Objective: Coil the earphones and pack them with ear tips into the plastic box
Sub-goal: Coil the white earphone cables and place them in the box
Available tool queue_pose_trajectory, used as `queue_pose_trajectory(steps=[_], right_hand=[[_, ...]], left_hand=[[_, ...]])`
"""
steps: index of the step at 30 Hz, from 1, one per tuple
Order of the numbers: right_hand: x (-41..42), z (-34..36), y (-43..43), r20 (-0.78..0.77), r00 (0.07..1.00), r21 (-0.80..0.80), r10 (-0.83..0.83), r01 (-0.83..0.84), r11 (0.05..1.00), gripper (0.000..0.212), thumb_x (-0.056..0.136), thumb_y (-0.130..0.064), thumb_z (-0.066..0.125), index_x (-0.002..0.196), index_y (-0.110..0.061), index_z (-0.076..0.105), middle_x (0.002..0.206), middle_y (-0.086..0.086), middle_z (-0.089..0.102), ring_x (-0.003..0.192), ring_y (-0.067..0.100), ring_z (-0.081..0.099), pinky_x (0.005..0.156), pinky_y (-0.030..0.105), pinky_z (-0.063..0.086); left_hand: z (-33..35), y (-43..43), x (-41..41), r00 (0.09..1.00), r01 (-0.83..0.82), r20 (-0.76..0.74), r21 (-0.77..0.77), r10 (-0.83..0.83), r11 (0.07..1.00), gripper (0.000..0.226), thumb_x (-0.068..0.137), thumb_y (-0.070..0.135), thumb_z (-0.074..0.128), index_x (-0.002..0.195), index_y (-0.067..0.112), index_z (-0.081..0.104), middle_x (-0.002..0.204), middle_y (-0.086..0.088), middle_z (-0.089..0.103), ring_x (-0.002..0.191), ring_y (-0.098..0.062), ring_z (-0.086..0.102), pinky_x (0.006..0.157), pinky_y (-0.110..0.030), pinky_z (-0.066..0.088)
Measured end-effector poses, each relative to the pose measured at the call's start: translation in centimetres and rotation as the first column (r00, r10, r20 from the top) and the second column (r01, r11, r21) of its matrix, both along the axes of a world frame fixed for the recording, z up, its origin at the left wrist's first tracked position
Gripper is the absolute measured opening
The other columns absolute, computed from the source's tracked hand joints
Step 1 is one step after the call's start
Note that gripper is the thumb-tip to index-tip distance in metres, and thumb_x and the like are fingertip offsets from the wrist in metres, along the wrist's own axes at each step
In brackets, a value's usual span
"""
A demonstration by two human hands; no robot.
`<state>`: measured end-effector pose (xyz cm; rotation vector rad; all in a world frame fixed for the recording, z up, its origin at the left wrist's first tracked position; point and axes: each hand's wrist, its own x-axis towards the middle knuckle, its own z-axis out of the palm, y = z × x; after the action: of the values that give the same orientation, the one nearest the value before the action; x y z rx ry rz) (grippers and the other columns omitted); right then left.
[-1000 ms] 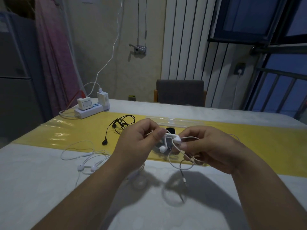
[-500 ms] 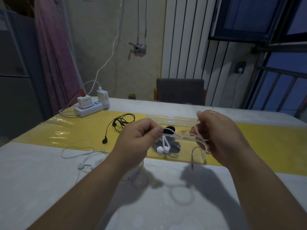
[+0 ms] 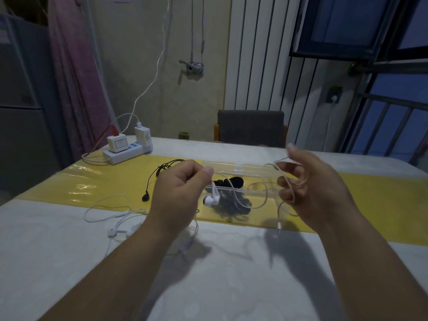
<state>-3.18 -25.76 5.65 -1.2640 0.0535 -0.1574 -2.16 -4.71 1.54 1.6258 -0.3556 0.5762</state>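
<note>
My left hand pinches the cable of white earphones just above the two buds, which hang below my thumb. The cable runs right to my right hand, where it loops around the fingers; the plug dangles below. Behind both hands lies the clear plastic box on the yellow strip, holding a pile of black ear tips. Its open lid lies at the back.
A second white earphone set lies tangled on the white table, left of my left arm. Black earphones rest on the yellow strip. A power strip with chargers stands at the far left, with a chair beyond the table.
My right hand has moved right and up, away from the left, drawing the cable out and looping it over its fingers. My left hand stays in place, the buds hanging lower.
</note>
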Motion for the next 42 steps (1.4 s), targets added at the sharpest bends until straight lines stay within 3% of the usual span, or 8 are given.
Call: queue_pose_trajectory(steps=[6,13,18,23,27,32,39,42], right_hand=[[-0.3,-0.3,0.8,0.033,0.988,-0.128,0.151,-0.146,0.981,0.056,0.078,0.027,0.045,0.122,-0.007,0.054,0.098,0.015,0.063,0.064,0.018,0.060,0.054,0.027,0.045],[-0.9,-0.2,1.5,0.037,0.993,-0.487,0.110,-0.078,0.870,0.047,0.086,0.010,0.053,0.120,-0.022,0.051,0.085,0.012,0.076,0.056,0.022,0.063,0.045,0.030,0.042],[-0.6,-0.8,1.5,0.171,0.985,-0.822,0.036,0.122,0.556,0.030,0.081,-0.014,0.064,0.101,-0.035,0.057,0.075,0.000,0.072,0.052,0.012,0.057,0.058,0.038,0.054],[-0.7,-0.5,1.9,0.280,0.959,-0.800,0.049,0.205,0.564,0.021,0.085,-0.025,0.053,0.084,-0.036,0.071,0.087,-0.018,0.068,0.082,0.000,0.060,0.070,0.028,0.047],[-1.4,-0.1,2.2,0.279,0.954,-0.775,0.113,0.154,0.613,0.029,0.064,-0.024,0.045,0.064,-0.032,0.073,0.060,-0.005,0.066,0.049,0.013,0.048,0.050,0.030,0.041],[-1.4,-0.5,2.6,0.216,0.934,-0.725,0.284,-0.041,0.688,0.026,0.073,-0.004,0.054,0.068,-0.019,0.074,0.068,0.007,0.070,0.050,0.004,0.048,0.051,0.018,0.039],[-0.8,-1.2,2.2,0.193,0.963,-0.912,0.190,0.104,0.397,0.035,0.077,-0.016,0.071,0.095,-0.042,0.056,0.082,-0.023,0.066,0.056,0.004,0.053,0.057,0.023,0.048],[-1.3,-0.3,1.5,0.182,0.974,-0.895,0.137,0.106,0.434,0.035,0.079,-0.025,0.069,0.100,-0.046,0.049,0.083,-0.015,0.068,0.056,0.011,0.058,0.063,0.037,0.053]], left_hand=[[0.0,-0.1,0.2,0.998,0.059,-0.030,-0.039,-0.060,0.998,0.037,0.093,0.019,0.062,0.056,0.026,0.061,0.043,0.014,0.038,0.041,-0.004,0.030,0.046,-0.020,0.026],[0.1,-0.1,0.1,0.999,0.037,-0.031,-0.056,-0.039,0.998,0.036,0.094,0.017,0.060,0.058,0.019,0.060,0.043,0.014,0.038,0.042,-0.004,0.032,0.046,-0.019,0.028],[0.2,-0.4,-0.4,0.999,0.040,-0.032,0.027,-0.040,0.999,0.034,0.092,0.016,0.062,0.061,0.003,0.056,0.047,0.009,0.038,0.045,-0.007,0.032,0.046,-0.019,0.028],[0.1,-0.5,-0.5,0.997,0.060,-0.046,0.129,-0.055,0.990,0.035,0.090,0.018,0.065,0.058,0.007,0.057,0.047,0.007,0.038,0.047,-0.008,0.032,0.047,-0.019,0.028],[0.1,-0.7,-0.5,0.995,0.049,-0.093,0.165,-0.034,0.985,0.036,0.089,0.019,0.066,0.055,0.013,0.057,0.041,0.012,0.036,0.042,-0.004,0.030,0.045,-0.016,0.027],[-0.1,-0.7,-0.2,0.993,0.001,-0.120,0.174,0.020,0.985,0.036,0.090,0.023,0.065,0.055,0.016,0.059,0.042,0.009,0.033,0.043,-0.008,0.028,0.042,-0.018,0.023],[0.0,-0.6,-0.1,0.992,-0.039,-0.112,0.171,0.059,0.984,0.037,0.090,0.022,0.065,0.058,0.007,0.058,0.043,0.010,0.032,0.044,-0.006,0.027,0.044,-0.019,0.024],[0.1,-0.3,-0.1,0.989,-0.105,-0.088,0.124,0.116,0.987,0.036,0.090,0.022,0.065,0.059,0.004,0.059,0.047,-0.002,0.036,0.046,-0.008,0.030,0.046,-0.020,0.026]])
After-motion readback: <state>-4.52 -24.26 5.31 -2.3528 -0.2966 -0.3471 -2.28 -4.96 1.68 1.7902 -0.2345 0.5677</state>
